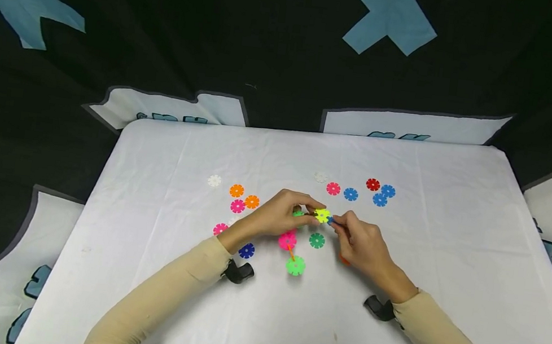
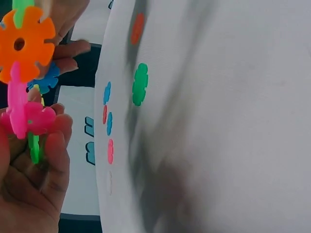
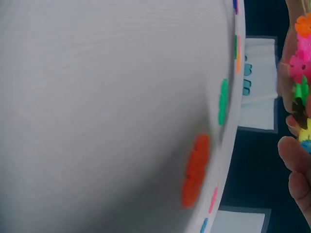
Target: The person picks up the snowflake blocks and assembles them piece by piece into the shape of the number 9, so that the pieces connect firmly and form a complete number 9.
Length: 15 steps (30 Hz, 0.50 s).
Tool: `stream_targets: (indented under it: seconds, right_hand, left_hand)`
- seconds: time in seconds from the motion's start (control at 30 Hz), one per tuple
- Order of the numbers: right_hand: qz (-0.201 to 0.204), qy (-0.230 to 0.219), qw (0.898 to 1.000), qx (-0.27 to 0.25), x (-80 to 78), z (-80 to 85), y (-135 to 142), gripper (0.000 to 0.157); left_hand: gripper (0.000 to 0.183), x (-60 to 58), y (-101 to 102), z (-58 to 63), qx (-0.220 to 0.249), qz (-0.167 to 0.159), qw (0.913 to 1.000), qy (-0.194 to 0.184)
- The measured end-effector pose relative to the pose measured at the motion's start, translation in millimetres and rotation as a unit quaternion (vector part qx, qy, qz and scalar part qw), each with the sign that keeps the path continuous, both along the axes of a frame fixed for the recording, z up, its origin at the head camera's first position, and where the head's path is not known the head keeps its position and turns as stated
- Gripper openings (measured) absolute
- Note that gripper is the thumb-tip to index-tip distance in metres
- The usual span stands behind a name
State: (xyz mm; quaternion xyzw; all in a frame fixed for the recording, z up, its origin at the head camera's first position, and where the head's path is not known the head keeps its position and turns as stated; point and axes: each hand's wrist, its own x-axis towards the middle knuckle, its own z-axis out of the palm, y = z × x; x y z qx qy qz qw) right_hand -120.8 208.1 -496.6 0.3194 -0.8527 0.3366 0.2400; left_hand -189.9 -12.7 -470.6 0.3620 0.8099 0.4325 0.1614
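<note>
My left hand (image 1: 282, 212) holds a chain of notched plastic discs joined edge to edge, raised over the white table. In the chain I see a yellow disc (image 1: 322, 216), a pink disc (image 1: 287, 240), an orange disc (image 2: 26, 43) and a light green disc (image 1: 295, 265) at its lower end. A dark disc (image 3: 299, 114) sits beside the yellow one in the right wrist view. My right hand (image 1: 362, 244) pinches a blue disc (image 1: 330, 221) against the yellow disc's edge. Fingers partly hide where these two meet.
Loose discs lie around the hands: a green disc (image 1: 316, 240), a red-orange disc (image 3: 196, 171) under the right hand, a dark blue disc (image 1: 246, 250), orange and pink ones on the left. Further back are a red disc (image 1: 373, 185) and several blue ones. Dark cloth surrounds the table (image 1: 435, 213).
</note>
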Motion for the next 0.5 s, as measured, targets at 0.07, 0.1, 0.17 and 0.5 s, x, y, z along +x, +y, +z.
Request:
stream_targets:
  seconds: [0.07,0.1,0.17,0.5]
  right_hand:
    - [-0.004,0.008,1.000,0.002,0.7,-0.6,-1.9,0.017]
    - [-0.007,0.010,1.000,0.005,1.1,-1.1,-2.9,0.024]
    - [-0.019,0.010,1.000,0.005,2.4,-2.0,-4.4,0.031]
    - [-0.043,-0.116,0.992,0.029,-0.6,5.9,13.8,0.035]
  left_hand:
    - [0.033,0.1,1.2,0.9,-0.001,0.001,1.0000,0.003]
    - [0.033,0.1,1.8,1.1,-0.003,0.000,0.9999,0.010]
    - [0.033,0.2,3.1,1.5,-0.006,-0.007,0.9997,0.023]
    - [0.035,-2.0,-7.7,-2.6,-0.031,-0.014,0.9982,-0.050]
